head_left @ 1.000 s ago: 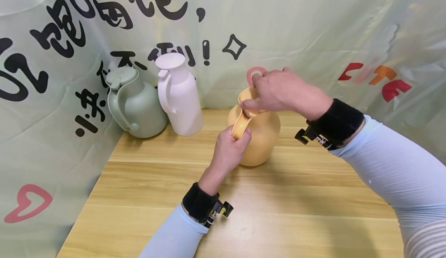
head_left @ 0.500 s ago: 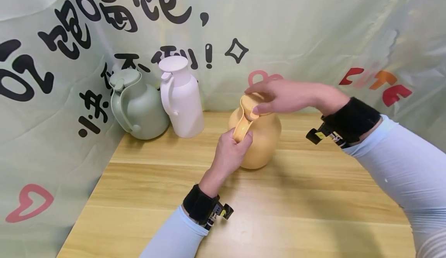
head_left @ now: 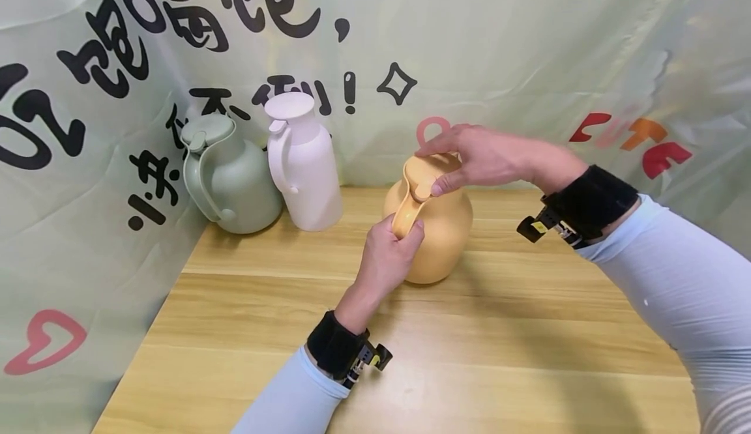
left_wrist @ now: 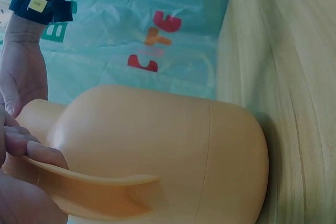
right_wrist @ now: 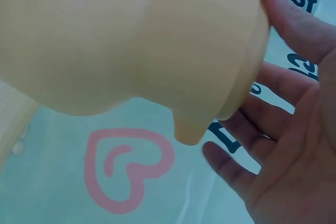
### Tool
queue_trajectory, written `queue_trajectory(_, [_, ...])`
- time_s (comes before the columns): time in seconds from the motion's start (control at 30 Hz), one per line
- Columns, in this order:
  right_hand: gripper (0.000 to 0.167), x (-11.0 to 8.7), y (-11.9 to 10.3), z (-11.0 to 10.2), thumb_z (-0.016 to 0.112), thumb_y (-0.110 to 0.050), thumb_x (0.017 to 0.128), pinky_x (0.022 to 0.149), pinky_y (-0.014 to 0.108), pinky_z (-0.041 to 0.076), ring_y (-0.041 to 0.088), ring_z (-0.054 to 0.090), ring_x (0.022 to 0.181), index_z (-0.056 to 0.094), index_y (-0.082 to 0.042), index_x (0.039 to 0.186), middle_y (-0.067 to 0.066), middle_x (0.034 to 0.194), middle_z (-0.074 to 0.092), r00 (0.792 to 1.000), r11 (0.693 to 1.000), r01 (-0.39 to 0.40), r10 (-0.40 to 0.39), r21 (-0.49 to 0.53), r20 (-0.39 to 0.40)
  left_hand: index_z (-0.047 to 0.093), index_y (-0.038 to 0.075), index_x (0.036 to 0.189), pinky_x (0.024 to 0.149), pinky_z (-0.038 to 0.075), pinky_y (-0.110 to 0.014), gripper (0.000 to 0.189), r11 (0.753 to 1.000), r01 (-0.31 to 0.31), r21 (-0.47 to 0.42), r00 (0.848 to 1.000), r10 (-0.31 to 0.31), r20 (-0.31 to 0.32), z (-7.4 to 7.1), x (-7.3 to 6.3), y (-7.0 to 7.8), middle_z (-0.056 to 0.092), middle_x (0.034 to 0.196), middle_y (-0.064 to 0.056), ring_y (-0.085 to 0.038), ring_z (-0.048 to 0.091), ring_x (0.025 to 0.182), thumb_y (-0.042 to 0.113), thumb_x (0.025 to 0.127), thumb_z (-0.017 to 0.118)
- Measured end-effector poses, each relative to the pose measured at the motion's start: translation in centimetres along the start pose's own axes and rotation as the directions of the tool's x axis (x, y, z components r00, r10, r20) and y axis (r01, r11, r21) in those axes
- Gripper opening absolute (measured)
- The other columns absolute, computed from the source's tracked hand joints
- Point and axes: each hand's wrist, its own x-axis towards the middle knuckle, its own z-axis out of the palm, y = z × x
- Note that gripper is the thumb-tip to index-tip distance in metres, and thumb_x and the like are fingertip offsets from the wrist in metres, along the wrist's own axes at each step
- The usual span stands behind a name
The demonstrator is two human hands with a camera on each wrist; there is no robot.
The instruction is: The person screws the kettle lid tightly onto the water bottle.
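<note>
A round yellow-orange thermos jug (head_left: pixel 437 235) stands upright on the wooden table. My left hand (head_left: pixel 387 255) grips its handle (left_wrist: pixel 100 190), fingers wrapped round the upper part. Over the top, my right hand (head_left: pixel 484 159) spans the lid (head_left: pixel 427 172) with the thumb at the near edge and fingers at the far side. In the right wrist view, the right thumb (right_wrist: pixel 296 22) touches the lid's rim, and some fingers reach behind it. One lower finger (right_wrist: pixel 226 163) stays apart from the jug, near its spout (right_wrist: pixel 189 129).
A sage-green jug (head_left: pixel 240 183) and a slim pale-lilac jug (head_left: pixel 306 173) stand side by side at the table's back left. A printed cloth (head_left: pixel 504 43) hangs behind and to the left. The wooden table (head_left: pixel 469 362) extends toward the person.
My right hand has turned and shifted its wrist to the right, its thumb moving away from the handle along the lid. More of the lid shows. The left hand keeps the handle.
</note>
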Motion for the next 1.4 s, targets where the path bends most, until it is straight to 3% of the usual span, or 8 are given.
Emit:
queue_trajectory(0.33, [0.076,-0.2,1.0,1.6,0.077,-0.059,0.086,0.115,0.053,0.038,0.031,0.045,0.142,0.059,-0.018,0.147,0.002,0.148,0.062,0.99,0.998,0.011,-0.019,-0.056,-0.141,0.051,0.013,0.069,0.05,0.033,-0.027,0.033,1.0,0.001,-0.01,1.0,-0.001,-0.013,0.1,0.0,0.2,0.041,0.057,0.005,-0.011,0.039,0.051,0.03,0.096,0.063])
queue_trajectory(0.8, [0.076,-1.1,0.6,2.6,0.078,-0.055,0.087,0.111,0.049,0.043,0.027,0.046,0.139,0.058,-0.014,0.147,0.004,0.147,0.062,0.978,1.0,0.016,-0.019,-0.016,-0.207,0.052,0.013,0.07,0.049,0.033,-0.026,0.032,1.0,0.012,0.009,0.999,-0.012,-0.031,0.3,-0.3,0.2,0.042,0.058,0.005,-0.011,0.04,0.051,0.03,0.096,0.062])
queue_trajectory(1.03, [0.071,-1.8,-0.1,3.4,0.078,-0.054,0.087,0.113,0.049,0.044,0.028,0.049,0.142,0.064,-0.011,0.141,0.008,0.145,0.065,0.959,0.998,0.01,-0.025,-0.055,-0.281,0.052,0.014,0.071,0.048,0.032,-0.026,0.032,1.0,0.024,0.004,0.999,-0.023,-0.041,0.5,-0.6,0.4,0.042,0.058,0.005,-0.011,0.04,0.051,0.031,0.096,0.063])
queue_trajectory(1.13, [0.06,-2.3,-0.4,3.8,0.079,-0.047,0.089,0.11,0.048,0.046,0.027,0.05,0.139,0.068,-0.01,0.135,0.007,0.138,0.069,0.937,0.998,0.041,-0.054,-0.043,-0.345,0.053,0.014,0.072,0.048,0.033,-0.026,0.031,0.999,0.032,0.006,0.998,-0.031,-0.05,0.6,-0.8,0.4,0.043,0.058,0.005,-0.011,0.04,0.051,0.031,0.096,0.063])
queue_trajectory(1.2, [0.052,-2.8,-0.6,4.1,0.078,-0.042,0.091,0.11,0.049,0.046,0.027,0.053,0.137,0.07,-0.01,0.132,0.007,0.135,0.07,0.911,0.999,0.048,-0.052,-0.02,-0.409,0.053,0.014,0.072,0.048,0.033,-0.027,0.031,0.999,0.034,0.012,0.998,-0.033,-0.061,0.6,-0.8,0.4,0.043,0.059,0.005,-0.011,0.041,0.051,0.031,0.096,0.063])
queue_trajectory(1.3, [0.04,-3.5,-0.6,4.6,0.076,-0.033,0.095,0.106,0.05,0.048,0.03,0.061,0.127,0.072,-0.009,0.126,0.01,0.128,0.073,0.852,0.999,0.032,-0.012,0.028,-0.523,0.053,0.015,0.071,0.048,0.034,-0.027,0.031,0.999,0.031,0.023,0.996,-0.029,-0.085,0.6,-0.7,0.3,0.043,0.058,0.005,-0.011,0.042,0.052,0.032,0.095,0.063])
queue_trajectory(1.4, [0.029,-3.9,-0.4,5.3,0.074,-0.029,0.097,0.098,0.05,0.051,0.033,0.068,0.112,0.075,-0.008,0.117,0.012,0.116,0.076,0.774,0.998,-0.001,0.037,0.057,-0.632,0.052,0.015,0.07,0.047,0.035,-0.028,0.032,0.999,0.027,0.033,0.993,-0.023,-0.114,0.4,-0.4,0.2,0.043,0.058,0.005,-0.012,0.043,0.051,0.032,0.094,0.064])
